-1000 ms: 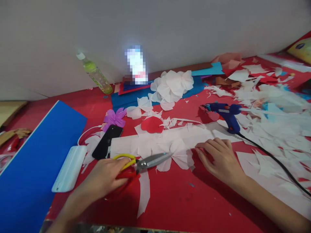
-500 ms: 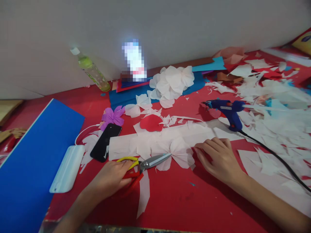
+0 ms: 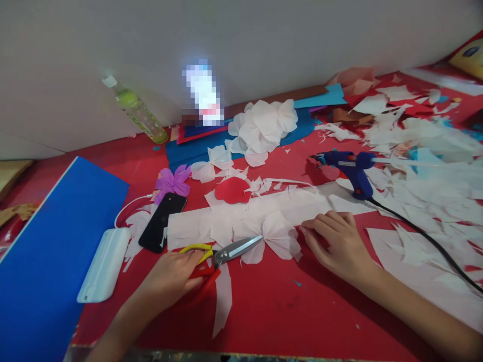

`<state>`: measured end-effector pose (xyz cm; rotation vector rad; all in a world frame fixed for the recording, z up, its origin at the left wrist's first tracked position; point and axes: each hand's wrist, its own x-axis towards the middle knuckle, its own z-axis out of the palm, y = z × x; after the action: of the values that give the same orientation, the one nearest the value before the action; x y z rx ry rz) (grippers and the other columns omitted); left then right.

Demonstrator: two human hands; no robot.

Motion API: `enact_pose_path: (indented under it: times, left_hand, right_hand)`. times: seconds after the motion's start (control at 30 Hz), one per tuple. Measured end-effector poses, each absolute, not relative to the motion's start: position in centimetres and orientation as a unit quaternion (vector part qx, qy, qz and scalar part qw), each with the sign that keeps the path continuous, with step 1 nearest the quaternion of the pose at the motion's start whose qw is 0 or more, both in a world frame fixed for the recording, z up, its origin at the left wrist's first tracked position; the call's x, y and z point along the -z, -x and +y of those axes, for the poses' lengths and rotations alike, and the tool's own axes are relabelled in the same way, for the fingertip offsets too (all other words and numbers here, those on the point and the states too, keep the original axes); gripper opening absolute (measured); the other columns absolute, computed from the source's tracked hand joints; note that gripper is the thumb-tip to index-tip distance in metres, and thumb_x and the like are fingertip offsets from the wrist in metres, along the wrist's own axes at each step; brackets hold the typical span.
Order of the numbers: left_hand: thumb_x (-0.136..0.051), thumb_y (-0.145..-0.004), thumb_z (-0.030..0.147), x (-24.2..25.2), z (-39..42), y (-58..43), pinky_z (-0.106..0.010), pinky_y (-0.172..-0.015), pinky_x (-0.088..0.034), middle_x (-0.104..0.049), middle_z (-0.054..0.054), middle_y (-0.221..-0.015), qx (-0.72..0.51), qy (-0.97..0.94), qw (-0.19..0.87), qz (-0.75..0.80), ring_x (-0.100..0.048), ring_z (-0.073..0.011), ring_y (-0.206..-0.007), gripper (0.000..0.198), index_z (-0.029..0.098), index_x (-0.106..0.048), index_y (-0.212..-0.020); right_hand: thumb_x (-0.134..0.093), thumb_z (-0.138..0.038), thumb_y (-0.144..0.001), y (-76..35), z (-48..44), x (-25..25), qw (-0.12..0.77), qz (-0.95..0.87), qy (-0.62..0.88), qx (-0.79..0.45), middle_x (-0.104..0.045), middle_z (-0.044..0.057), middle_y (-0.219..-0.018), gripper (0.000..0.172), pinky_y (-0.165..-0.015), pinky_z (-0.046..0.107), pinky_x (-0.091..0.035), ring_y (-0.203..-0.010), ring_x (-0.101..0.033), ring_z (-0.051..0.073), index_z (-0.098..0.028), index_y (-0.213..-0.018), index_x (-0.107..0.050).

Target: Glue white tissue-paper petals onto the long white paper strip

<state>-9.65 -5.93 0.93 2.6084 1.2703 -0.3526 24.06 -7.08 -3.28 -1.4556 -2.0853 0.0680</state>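
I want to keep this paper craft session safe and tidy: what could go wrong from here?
The left hand grips the scissors, whose closed blades point toward the right hand resting on the white tissue paper; a quick slide could nick fingers. The glue gun stands among loose paper scraps; if hot, it may scorch or drip on them. Its cord crosses the red table near the right forearm and could snag.
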Motion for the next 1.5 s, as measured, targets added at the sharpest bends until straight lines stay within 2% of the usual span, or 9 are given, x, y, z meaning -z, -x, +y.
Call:
enact_pose_path:
  times: [0.27,0.43,0.57,0.7,0.83,1.13,1.37,1.5]
  left_hand:
    - [-0.05,-0.081,0.026,-1.5,-5.6,9.1,-0.027,-0.065,-0.048,-0.07,-0.004,-0.091,0.182,-0.885,0.089,0.42,-0.066,-0.0207,-0.08,0.021,0.02,-0.057,-0.1]
    - [-0.048,-0.083,0.027,-1.7,-5.5,8.9,-0.029,-0.067,-0.048,-0.069,-0.006,-0.092,0.179,-0.879,0.113,0.427,-0.066,-0.0217,-0.082,0.022,0.019,-0.058,-0.102]
    - [-0.047,-0.084,0.03,-2.2,-5.2,8.5,-0.031,-0.072,-0.049,-0.068,-0.007,-0.1,0.213,-0.86,0.144,0.441,-0.065,-0.0236,-0.088,0.027,0.019,-0.058,-0.106]
    - [-0.047,-0.084,0.03,-2.5,-5.0,8.2,-0.036,-0.076,-0.049,-0.065,-0.008,-0.108,0.252,-0.84,0.164,0.452,-0.063,-0.0263,-0.094,0.03,0.019,-0.057,-0.11]
    - [-0.046,-0.085,0.031,-2.6,-4.9,8.2,-0.033,-0.076,-0.048,-0.065,-0.007,-0.11,0.246,-0.844,0.157,0.45,-0.062,-0.0246,-0.095,0.03,0.021,-0.057,-0.11]
    - [-0.045,-0.083,0.035,-3.6,-4.8,7.7,-0.03,-0.067,-0.046,-0.068,-0.004,-0.101,0.24,-0.83,0.173,0.474,-0.064,-0.0239,-0.084,0.031,0.025,-0.062,-0.107]
    - [-0.044,-0.082,0.034,-4.0,-4.5,7.8,-0.026,-0.063,-0.041,-0.069,-0.002,-0.088,0.208,-0.829,0.224,0.468,-0.063,-0.0201,-0.075,0.025,0.025,-0.064,-0.093]
    - [-0.043,-0.083,0.035,-4.3,-4.2,8.1,-0.024,-0.063,-0.039,-0.069,0.0,-0.092,0.194,-0.816,0.269,0.474,-0.063,-0.0186,-0.077,0.029,0.029,-0.063,-0.103]
  right_hand:
    - [-0.046,-0.016,-0.085,-24.0,-7.1,3.3,0.294,-0.784,0.545,-0.023,-0.059,0.002,-0.064,0.017,-0.067,0.032,-0.028,-0.062,-0.046,0.015,-0.018,-0.073,-0.057]
    - [-0.046,-0.017,-0.085,-24.2,-7.5,3.3,0.291,-0.785,0.546,-0.032,-0.059,0.002,-0.064,0.015,-0.066,0.032,-0.03,-0.064,-0.046,0.016,-0.018,-0.075,-0.058]
    - [-0.046,-0.016,-0.084,-23.9,-7.7,3.1,0.297,-0.811,0.502,-0.04,-0.064,0.007,-0.081,0.014,-0.069,0.032,-0.036,-0.074,-0.05,0.018,-0.017,-0.087,-0.059]
    - [-0.043,-0.01,-0.084,-23.5,-7.9,2.7,0.3,-0.847,0.437,-0.02,-0.066,0.009,-0.1,0.025,-0.079,0.037,-0.037,-0.087,-0.054,0.021,-0.017,-0.102,-0.058]
    - [-0.043,-0.008,-0.082,-23.4,-7.9,2.5,0.294,-0.866,0.401,-0.054,-0.067,0.006,-0.107,0.034,-0.09,0.042,-0.032,-0.102,-0.054,0.021,-0.02,-0.109,-0.058]
    - [-0.042,-0.008,-0.077,-23.6,-7.8,2.3,0.287,-0.866,0.384,-0.143,-0.064,0.004,-0.115,0.04,-0.104,0.05,-0.018,-0.114,-0.051,0.022,-0.022,-0.11,-0.06]
    - [-0.045,-0.02,-0.086,-22.8,-7.2,1.6,0.264,-0.867,0.391,-0.16,-0.068,0.003,-0.105,0.024,-0.106,0.048,-0.017,-0.106,-0.057,0.019,-0.023,-0.098,-0.065]
    - [-0.043,-0.02,-0.088,-22.2,-6.9,1.8,0.249,-0.882,0.379,-0.132,-0.068,0.005,-0.104,0.024,-0.105,0.047,-0.018,-0.102,-0.058,0.018,-0.021,-0.102,-0.062]
